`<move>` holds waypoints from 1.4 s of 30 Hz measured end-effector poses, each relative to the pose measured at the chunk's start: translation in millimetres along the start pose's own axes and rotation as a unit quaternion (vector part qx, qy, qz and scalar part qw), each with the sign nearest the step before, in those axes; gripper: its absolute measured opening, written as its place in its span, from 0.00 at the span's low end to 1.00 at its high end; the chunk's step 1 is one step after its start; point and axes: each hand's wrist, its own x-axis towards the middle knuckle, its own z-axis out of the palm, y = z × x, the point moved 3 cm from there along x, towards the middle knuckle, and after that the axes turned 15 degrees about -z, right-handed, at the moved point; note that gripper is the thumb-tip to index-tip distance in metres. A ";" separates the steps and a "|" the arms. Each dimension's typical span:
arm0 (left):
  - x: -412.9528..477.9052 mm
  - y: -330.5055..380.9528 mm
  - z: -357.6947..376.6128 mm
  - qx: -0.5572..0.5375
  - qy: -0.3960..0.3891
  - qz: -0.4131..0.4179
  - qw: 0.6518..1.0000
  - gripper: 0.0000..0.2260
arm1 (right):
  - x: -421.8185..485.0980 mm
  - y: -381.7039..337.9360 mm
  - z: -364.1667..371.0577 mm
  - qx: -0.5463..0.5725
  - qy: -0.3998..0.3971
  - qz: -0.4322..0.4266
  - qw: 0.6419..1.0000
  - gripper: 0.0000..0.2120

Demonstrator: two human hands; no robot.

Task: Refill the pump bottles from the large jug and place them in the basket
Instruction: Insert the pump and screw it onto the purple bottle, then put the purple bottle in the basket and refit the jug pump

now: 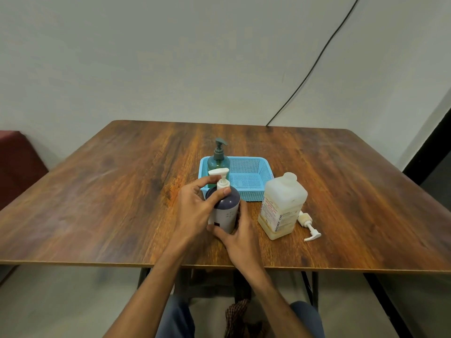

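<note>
Square wood-grain table (122, 191) with satin sheen, perforated light-blue plastic basket (246, 172), translucent matt plastic jug (280, 206), glossy dark-green pump bottle (218, 162) inside basket

Soft, even indoor light fills the scene, moderately bright, with no hard beam. The wooden table (97, 191) carries a pale, hazy sheen on its left half and toward its far right corner. Shadows are faint and short: a soft one hugs the foot of the jug (283, 206). Beneath the tabletop it turns dim. The wide lens bows the table's edges and tilts the wall's right corner. The centre is fairly sharp — the jug's label partly reads, though the dark pump bottle (225, 211) shows little surface detail — while the lower corners smear.
</note>
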 end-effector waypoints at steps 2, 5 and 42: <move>2.7 -0.1 -1.3 -0.002 -0.020 -0.004 1.000 0.13 | -0.3 -0.5 -0.4 -0.004 0.002 -0.003 1.000 0.42; 7.4 -1.0 -5.1 0.006 -0.045 -0.007 0.999 0.12 | -0.7 -2.0 -0.7 -0.005 0.000 -0.001 1.000 0.43; 41.1 14.5 27.3 0.118 0.024 0.038 0.992 0.39 | -17.1 1.7 -33.9 -0.126 -0.079 0.053 0.988 0.39</move>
